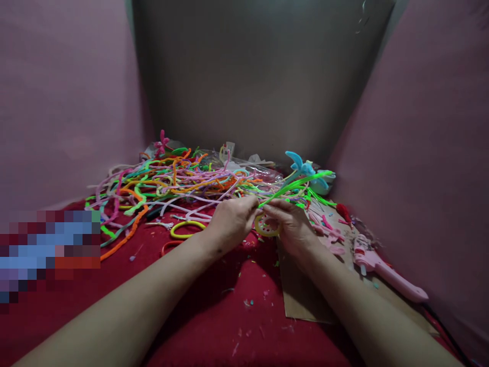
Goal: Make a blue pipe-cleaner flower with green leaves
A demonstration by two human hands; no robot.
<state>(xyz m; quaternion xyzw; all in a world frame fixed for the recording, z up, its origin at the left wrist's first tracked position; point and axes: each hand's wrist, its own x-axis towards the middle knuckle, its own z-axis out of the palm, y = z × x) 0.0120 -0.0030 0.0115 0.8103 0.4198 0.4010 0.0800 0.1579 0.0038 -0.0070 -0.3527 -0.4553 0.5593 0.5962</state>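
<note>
My left hand [232, 220] and my right hand [291, 224] meet over the red cloth [214, 316], both closed in a pinch. Together they grip bright green pipe cleaners [294, 184] that stick out up and to the right. A small yellow ring [266, 227] with pink inside sits between the two hands, partly hidden under my right fingers. Just behind the hands lies a big tangled heap of coloured pipe cleaners [171, 181]. A blue pipe-cleaner flower [300, 163] stands at the back right.
A pink glue gun [382, 270] with a black cord lies on a brown cardboard sheet [301, 295] at the right. A yellow hoop [187, 229] and an orange strand [124, 237] lie on the cloth. Pink walls close both sides; a dark board stands behind.
</note>
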